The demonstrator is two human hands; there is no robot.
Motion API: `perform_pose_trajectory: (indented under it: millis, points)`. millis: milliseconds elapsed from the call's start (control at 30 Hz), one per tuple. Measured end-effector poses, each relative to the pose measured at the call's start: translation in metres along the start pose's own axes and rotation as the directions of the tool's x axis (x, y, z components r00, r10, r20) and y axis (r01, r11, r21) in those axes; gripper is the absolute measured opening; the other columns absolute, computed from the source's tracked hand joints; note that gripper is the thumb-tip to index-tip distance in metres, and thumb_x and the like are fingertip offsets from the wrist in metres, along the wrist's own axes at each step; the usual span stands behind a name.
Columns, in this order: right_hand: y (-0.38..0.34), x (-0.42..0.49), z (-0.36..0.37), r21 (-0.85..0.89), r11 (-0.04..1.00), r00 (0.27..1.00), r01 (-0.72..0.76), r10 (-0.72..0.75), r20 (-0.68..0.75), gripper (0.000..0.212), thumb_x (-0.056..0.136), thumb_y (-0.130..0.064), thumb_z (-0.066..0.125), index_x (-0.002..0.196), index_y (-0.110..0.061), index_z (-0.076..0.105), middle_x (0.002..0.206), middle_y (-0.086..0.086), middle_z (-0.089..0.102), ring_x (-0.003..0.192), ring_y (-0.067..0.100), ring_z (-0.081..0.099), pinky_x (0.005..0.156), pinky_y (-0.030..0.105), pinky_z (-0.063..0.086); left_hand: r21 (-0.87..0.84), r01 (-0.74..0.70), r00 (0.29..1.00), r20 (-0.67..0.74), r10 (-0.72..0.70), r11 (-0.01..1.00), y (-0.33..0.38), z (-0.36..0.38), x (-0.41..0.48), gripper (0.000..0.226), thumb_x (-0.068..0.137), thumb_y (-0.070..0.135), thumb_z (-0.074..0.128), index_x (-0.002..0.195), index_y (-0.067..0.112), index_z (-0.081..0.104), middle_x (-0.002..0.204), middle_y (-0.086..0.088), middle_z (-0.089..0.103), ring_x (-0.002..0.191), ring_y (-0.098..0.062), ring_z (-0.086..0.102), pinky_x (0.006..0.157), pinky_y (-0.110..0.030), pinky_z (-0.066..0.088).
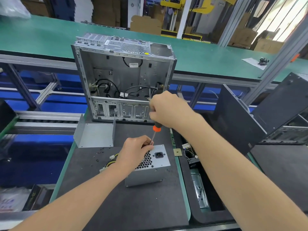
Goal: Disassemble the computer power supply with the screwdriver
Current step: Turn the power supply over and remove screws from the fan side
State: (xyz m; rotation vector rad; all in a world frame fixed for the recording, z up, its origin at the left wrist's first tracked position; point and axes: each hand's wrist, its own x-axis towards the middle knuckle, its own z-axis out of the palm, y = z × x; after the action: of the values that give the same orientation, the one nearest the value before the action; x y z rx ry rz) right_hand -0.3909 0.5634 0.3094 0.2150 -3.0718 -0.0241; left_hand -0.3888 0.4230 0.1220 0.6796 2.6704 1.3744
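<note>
The grey metal power supply (pixel 150 172) stands on the dark mat, its honeycomb vent and black socket facing up. Its yellow and black cable bundle (pixel 108 161) trails off to the left. My right hand (pixel 166 110) grips the handle of a screwdriver (pixel 155 130) with an orange collar, held nearly upright above the unit. The shaft points down at the top left corner of the vent face. My left hand (pixel 135 151) rests on that face and pinches the lower shaft between its fingertips; the tip is hidden behind those fingers.
An emptied computer case (pixel 123 77) stands open behind the work spot. A bent grey metal cover (pixel 95 134) lies at its left foot, with small black screws (pixel 100 151) scattered on the mat. A chip (pixel 177 152) and loose parts lie right. Dark case panels (pixel 250 117) lean at right.
</note>
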Motion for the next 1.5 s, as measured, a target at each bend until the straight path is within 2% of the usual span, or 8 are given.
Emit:
perform_pose_trajectory:
  millis: [100,267,500,733,867,1100,1300,1500]
  points:
    - [0.014,-0.002,-0.017,0.219,0.915,0.928,0.337,-0.362,0.084,0.011,0.085,-0.025,0.079,0.087,-0.02,0.069,0.082,-0.012,0.065,0.082,0.014,0.062,0.072,0.029,0.05,0.009,-0.009,1.0,-0.016,0.009,1.0,0.0,0.001,-0.001,0.004,0.091,0.024,0.078,0.094,0.025,0.075,0.081,0.017,0.075,0.082,0.0,0.069,0.084,-0.023,0.054]
    - [0.018,-0.003,-0.016,0.31,0.896,0.925,0.317,-0.365,0.107,0.017,0.08,-0.014,0.075,0.094,-0.023,0.07,0.088,-0.012,0.069,0.08,0.004,0.062,0.072,0.031,0.054,0.018,-0.022,0.999,-0.031,0.022,1.0,0.001,0.0,0.0,0.006,0.09,0.024,0.079,0.092,0.025,0.074,0.079,0.017,0.075,0.081,0.002,0.068,0.082,-0.018,0.054]
    - [-0.017,-0.008,0.004,-0.097,0.941,0.939,-0.324,0.308,-0.155,0.061,0.099,-0.069,0.044,0.076,-0.013,0.042,0.067,0.002,0.037,0.063,0.027,0.045,0.047,0.029,0.025,0.02,-0.012,1.0,-0.026,0.012,1.0,0.0,0.001,0.0,0.006,0.09,0.027,0.079,0.093,0.026,0.074,0.082,0.018,0.075,0.081,0.006,0.069,0.083,-0.019,0.056]
    - [0.011,-0.001,-0.022,0.26,0.907,0.915,0.332,-0.377,0.143,0.013,0.084,-0.016,0.074,0.089,-0.021,0.063,0.087,-0.01,0.062,0.085,0.009,0.057,0.07,0.031,0.048,-0.002,-0.035,0.999,-0.034,0.035,0.999,-0.002,0.0,-0.001,0.004,0.091,0.024,0.078,0.092,0.025,0.074,0.078,0.017,0.074,0.082,0.004,0.068,0.081,-0.015,0.053]
    - [0.006,-0.003,-0.024,0.289,0.896,0.902,0.337,-0.395,0.174,0.029,0.075,-0.012,0.076,0.097,-0.025,0.062,0.084,-0.005,0.066,0.085,0.017,0.062,0.072,0.039,0.053,0.006,-0.058,0.997,-0.055,0.058,0.998,-0.002,0.001,-0.001,0.006,0.09,0.024,0.079,0.09,0.024,0.073,0.076,0.018,0.072,0.082,0.006,0.066,0.076,-0.007,0.049]
    - [-0.025,-0.01,-0.008,-0.115,0.944,0.95,-0.31,0.311,-0.003,0.068,0.097,-0.074,0.043,0.071,-0.011,0.039,0.072,0.004,0.04,0.062,0.025,0.049,0.049,0.03,0.033,0.02,-0.042,0.998,-0.041,0.043,0.999,-0.003,0.003,0.0,0.005,0.09,0.027,0.079,0.09,0.027,0.073,0.079,0.02,0.073,0.08,0.006,0.067,0.078,-0.013,0.053]
    - [-0.003,-0.002,-0.021,0.14,0.971,0.97,0.193,-0.21,0.122,0.008,0.089,-0.019,0.069,0.085,-0.019,0.063,0.075,-0.012,0.057,0.081,0.018,0.064,0.063,0.028,0.046,-0.002,-0.039,0.999,-0.035,0.039,0.999,-0.005,0.002,0.001,0.007,0.089,0.027,0.08,0.089,0.026,0.073,0.077,0.018,0.073,0.082,0.002,0.067,0.077,-0.011,0.051]
    - [0.005,-0.005,-0.032,0.26,0.911,0.903,0.319,-0.376,0.21,0.029,0.078,-0.008,0.07,0.1,-0.027,0.068,0.083,-0.015,0.065,0.077,0.002,0.059,0.069,0.034,0.053,0.02,-0.049,0.998,-0.042,0.05,0.999,-0.006,0.003,0.001,0.009,0.089,0.028,0.08,0.087,0.028,0.071,0.076,0.019,0.072,0.08,0.003,0.066,0.075,-0.013,0.052]
